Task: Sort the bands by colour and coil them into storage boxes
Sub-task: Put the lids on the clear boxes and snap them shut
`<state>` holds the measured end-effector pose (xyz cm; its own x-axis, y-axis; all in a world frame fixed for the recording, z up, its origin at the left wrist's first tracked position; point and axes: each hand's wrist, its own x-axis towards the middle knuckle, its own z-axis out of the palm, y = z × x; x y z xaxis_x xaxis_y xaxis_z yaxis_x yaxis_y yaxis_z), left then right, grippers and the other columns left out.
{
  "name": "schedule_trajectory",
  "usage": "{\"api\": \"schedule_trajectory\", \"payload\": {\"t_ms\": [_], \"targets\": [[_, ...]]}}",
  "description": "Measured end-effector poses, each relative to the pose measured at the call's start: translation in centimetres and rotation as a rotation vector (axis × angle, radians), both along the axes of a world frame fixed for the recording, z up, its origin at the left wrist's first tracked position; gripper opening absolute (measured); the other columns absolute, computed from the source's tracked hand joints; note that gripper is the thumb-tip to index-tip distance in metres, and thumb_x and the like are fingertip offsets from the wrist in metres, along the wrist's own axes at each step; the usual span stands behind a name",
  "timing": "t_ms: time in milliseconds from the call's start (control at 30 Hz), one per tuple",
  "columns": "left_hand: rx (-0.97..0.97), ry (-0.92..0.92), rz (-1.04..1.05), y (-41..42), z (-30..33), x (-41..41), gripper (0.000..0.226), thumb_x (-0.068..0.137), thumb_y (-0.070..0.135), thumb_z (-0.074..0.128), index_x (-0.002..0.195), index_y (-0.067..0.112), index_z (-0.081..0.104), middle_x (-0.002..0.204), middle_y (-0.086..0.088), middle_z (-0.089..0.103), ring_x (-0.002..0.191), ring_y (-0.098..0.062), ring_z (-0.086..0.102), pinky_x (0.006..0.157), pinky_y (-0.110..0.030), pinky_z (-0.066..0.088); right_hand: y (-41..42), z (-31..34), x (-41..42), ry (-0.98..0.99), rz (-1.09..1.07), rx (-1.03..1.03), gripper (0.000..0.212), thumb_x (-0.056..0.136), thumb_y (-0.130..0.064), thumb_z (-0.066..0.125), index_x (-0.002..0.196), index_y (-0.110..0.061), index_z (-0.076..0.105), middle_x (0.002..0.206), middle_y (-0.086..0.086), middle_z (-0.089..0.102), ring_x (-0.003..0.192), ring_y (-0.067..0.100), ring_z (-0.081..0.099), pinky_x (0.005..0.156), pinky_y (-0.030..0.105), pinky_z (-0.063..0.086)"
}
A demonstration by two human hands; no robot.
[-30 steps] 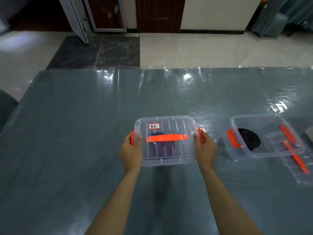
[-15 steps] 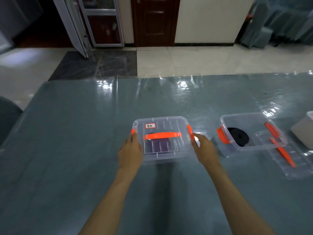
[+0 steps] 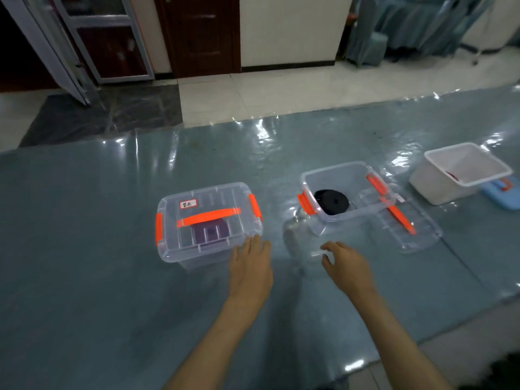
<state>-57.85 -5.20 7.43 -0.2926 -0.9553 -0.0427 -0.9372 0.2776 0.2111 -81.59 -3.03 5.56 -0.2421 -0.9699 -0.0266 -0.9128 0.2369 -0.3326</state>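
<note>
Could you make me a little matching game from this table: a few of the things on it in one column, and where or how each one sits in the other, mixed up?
Things
1. coiled purple band
2. coiled black band
3. loose clear lid with orange handle
4. white plastic tub

States
A. far right, open-topped
B. inside the open clear box
C. leaning on the open box's right side
D. inside the closed, labelled clear box

Pairs: 1-D, 2-B, 3-C, 4-A
</note>
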Motion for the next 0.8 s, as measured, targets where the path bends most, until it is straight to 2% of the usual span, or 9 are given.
{"api": "schedule_trajectory", "payload": {"t_ms": [133,367,467,567,633,800], "targets": [[0.001,0.022,-0.013,-0.9,-0.8,-6.8,0.055,0.103,0.018,0.042,0.158,0.020,0.038,0.170,-0.005,0.030,0.159,-0.025,0.025,0.128,-0.044,0.020,-0.6,-0.5,-6.6,-0.012,-0.023,0.027,0.024,0.097,-0.024,0.066,0.120,-0.021,0.073,0.118,0.003,0.071,0.106,0.031,0.069,0.081,0.041,0.056],[0.017,-0.006,0.125,-3.7,-2.0,-19.5,0.066,0.105,0.020,0.041,0.166,0.020,0.018,0.176,-0.004,0.010,0.162,-0.021,0.011,0.130,-0.043,0.011,-3.7,-2.4,-21.2,-0.056,0.009,0.122,0.026,0.098,-0.025,0.063,0.123,-0.023,0.072,0.124,0.002,0.070,0.114,0.030,0.067,0.088,0.041,0.053],[0.041,-0.025,0.149,-4.3,-2.4,-23.6,0.075,0.104,0.019,0.046,0.168,0.028,0.010,0.177,-0.006,0.001,0.164,-0.021,0.001,0.131,-0.044,0.007,-5.2,-3.6,-27.0,-0.117,0.020,0.169,0.027,0.098,-0.021,0.064,0.124,-0.021,0.071,0.125,0.003,0.070,0.115,0.030,0.067,0.091,0.041,0.054],[0.066,-0.057,0.181,-4.2,-3.0,-26.3,0.082,0.103,0.015,0.047,0.168,0.036,0.000,0.176,-0.010,-0.009,0.163,-0.025,-0.008,0.131,-0.046,0.003,-7.7,-4.8,-31.9,-0.250,-0.029,0.207,0.036,0.096,-0.012,0.063,0.132,-0.016,0.069,0.131,0.009,0.071,0.118,0.032,0.067,0.099,0.043,0.053],[0.065,-0.064,0.213,-4.1,-3.6,-27.2,0.084,0.103,0.014,0.047,0.167,0.035,-0.003,0.176,-0.011,-0.010,0.163,-0.026,-0.010,0.132,-0.046,0.004,-9.9,-5.4,-34.3,-0.290,-0.074,0.242,0.040,0.095,-0.013,0.064,0.136,-0.012,0.065,0.133,0.015,0.068,0.119,0.037,0.065,0.100,0.045,0.053],[0.050,0.098,0.256,-3.7,-5.0,-27.5,0.093,0.095,0.002,0.057,0.166,0.034,0.006,0.176,-0.006,-0.011,0.162,-0.022,-0.014,0.132,-0.052,0.011,-14.3,-7.0,-37.7,-0.291,-0.101,0.225,0.033,0.102,-0.023,0.054,0.126,-0.003,0.065,0.125,0.027,0.066,0.114,0.043,0.064,0.096,0.051,0.053]]}}
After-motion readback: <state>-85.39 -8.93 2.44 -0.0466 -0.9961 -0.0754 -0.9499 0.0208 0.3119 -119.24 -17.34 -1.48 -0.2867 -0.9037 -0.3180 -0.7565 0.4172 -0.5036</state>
